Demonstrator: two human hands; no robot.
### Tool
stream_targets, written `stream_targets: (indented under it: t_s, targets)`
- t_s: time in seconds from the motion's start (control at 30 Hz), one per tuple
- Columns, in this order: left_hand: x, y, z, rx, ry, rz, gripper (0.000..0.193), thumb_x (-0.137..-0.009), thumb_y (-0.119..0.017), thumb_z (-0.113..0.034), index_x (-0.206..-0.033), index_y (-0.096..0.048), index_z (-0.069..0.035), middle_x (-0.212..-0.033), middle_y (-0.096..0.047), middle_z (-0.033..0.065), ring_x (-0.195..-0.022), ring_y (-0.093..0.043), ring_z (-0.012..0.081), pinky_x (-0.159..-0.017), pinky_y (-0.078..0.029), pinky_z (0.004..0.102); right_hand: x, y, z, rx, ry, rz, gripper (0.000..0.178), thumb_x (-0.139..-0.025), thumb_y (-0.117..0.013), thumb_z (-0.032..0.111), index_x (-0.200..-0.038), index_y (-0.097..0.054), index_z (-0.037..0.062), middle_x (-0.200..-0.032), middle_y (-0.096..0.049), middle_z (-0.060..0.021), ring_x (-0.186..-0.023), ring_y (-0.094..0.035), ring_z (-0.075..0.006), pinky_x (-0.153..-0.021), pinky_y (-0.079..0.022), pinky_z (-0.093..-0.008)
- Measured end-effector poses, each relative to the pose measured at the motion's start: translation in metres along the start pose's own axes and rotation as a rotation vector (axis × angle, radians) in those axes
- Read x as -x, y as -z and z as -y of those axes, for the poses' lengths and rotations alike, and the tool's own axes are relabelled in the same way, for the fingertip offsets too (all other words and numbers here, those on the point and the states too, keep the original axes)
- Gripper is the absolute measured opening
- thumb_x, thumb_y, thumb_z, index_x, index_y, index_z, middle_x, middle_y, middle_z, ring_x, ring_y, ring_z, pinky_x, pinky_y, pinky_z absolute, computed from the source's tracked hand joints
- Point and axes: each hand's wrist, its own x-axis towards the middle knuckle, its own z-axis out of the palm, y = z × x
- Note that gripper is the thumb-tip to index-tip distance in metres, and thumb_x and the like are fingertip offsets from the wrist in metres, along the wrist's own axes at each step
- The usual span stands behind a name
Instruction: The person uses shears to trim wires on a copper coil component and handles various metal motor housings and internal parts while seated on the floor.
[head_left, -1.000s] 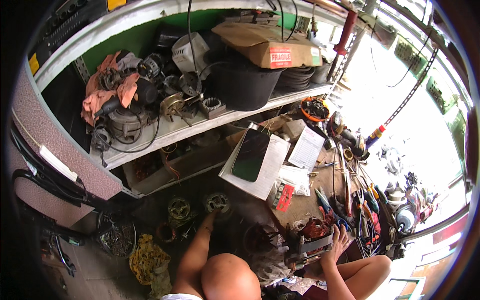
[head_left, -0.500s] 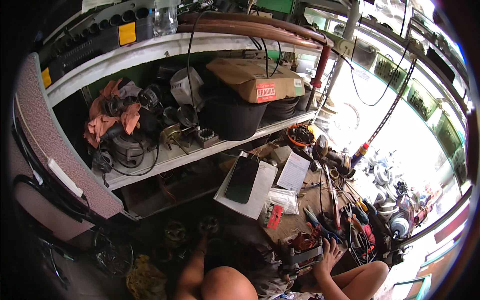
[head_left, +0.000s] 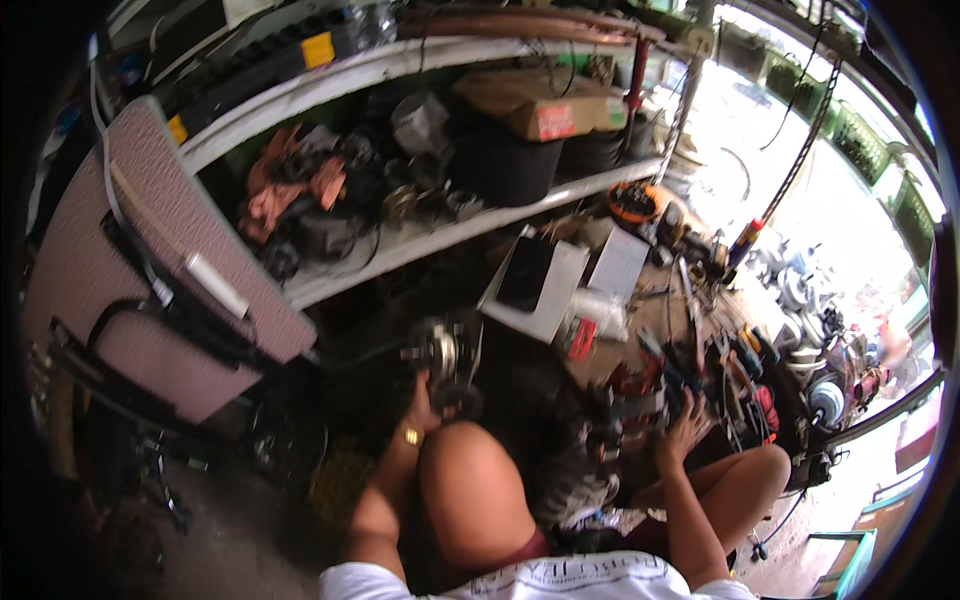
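Observation:
My left hand (head_left: 424,402), with a gold watch on the wrist, is beside my raised knee. Its fingers are closed on the lower part of a round metal machine part (head_left: 445,345), silver and dark, blurred by motion. My right hand (head_left: 684,432) lies at the bench's near edge, fingers spread and holding nothing visible. Just left of it is a grey metal block (head_left: 636,406), perhaps part of a vise. Pliers and other hand tools (head_left: 738,375) lie to its right. Whether the fingertips touch the block or the tools is unclear.
On the bench lie a phone (head_left: 525,272) on a white pad, a paper sheet (head_left: 620,264) and an orange bowl (head_left: 633,203) of small parts. Behind runs a shelf (head_left: 440,246) with a black tub (head_left: 505,170) and a carton. A pinkish panel (head_left: 170,240) stands at left.
My left hand has come up out of the dark floor area with the round metal part. My right hand's fingers have spread beside the grey block. The whole view has shifted.

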Motion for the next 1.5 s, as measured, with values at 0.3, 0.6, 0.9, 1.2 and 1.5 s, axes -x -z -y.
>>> stream_targets:
  t_s: [0.3,0.6,0.9,1.2,1.5]
  targets:
    - [0.108,-0.165,-0.113,-0.271,-0.352,0.190,0.075,-0.076,-0.040,-0.072,-0.111,-0.054,-0.008,-0.086,-0.064,0.0107,-0.059,-0.062,0.0219,-0.038,-0.036,0.0232,0.038,0.068,0.085,-0.709,0.413,-0.206,0.058,-0.067,-0.059,-0.002,-0.123,-0.046,0.0077,-0.136,-0.033,-0.0186,-0.122,-0.035,-0.0374,-0.103,-0.028,-0.0431]
    - [0.119,-0.260,-0.070,-0.044,-0.320,0.579,0.085,-0.073,-0.040,-0.074,-0.126,-0.050,-0.008,-0.122,-0.054,0.0211,-0.056,-0.053,0.0255,-0.045,-0.044,0.0293,0.076,0.105,0.182,-1.542,0.548,0.623,0.071,-0.083,-0.065,0.016,-0.139,-0.022,0.0066,-0.132,-0.036,-0.0159,-0.106,-0.051,-0.0250,-0.085,-0.046,-0.0363]
    - [0.107,-0.268,-0.039,0.135,-0.109,0.818,0.090,-0.073,-0.043,-0.073,-0.127,-0.044,-0.001,-0.120,-0.054,0.0145,-0.066,-0.055,0.0238,-0.035,-0.034,0.0218,0.106,0.111,0.172,-1.315,0.714,0.378,0.038,-0.092,-0.052,0.021,-0.122,-0.044,-0.0007,-0.124,-0.045,-0.0158,-0.097,-0.054,-0.0199,-0.083,-0.046,-0.0312]
    - [0.095,-0.257,-0.035,-0.144,-0.208,0.631,0.090,-0.072,-0.053,-0.063,-0.138,-0.032,-0.006,-0.134,-0.044,0.0166,-0.120,-0.043,0.0411,-0.092,-0.046,0.0450,0.100,0.126,0.159,-1.668,0.224,0.545,0.038,-0.098,-0.037,0.033,-0.108,-0.050,-0.0003,-0.104,-0.052,-0.0099,-0.084,-0.055,-0.0144,-0.066,-0.049,-0.0248]
    - [0.075,-0.219,-0.045,0.011,-0.292,0.267,0.044,-0.086,-0.051,-0.045,-0.122,-0.052,-0.020,-0.124,-0.055,0.0008,-0.110,-0.054,0.0208,-0.083,-0.049,0.0442,0.068,0.247,-0.128,-1.052,-0.051,-0.515,0.026,-0.095,-0.046,0.024,-0.105,-0.055,0.0020,-0.100,-0.062,-0.0089,-0.075,-0.059,-0.0141,-0.065,-0.047,-0.0279]
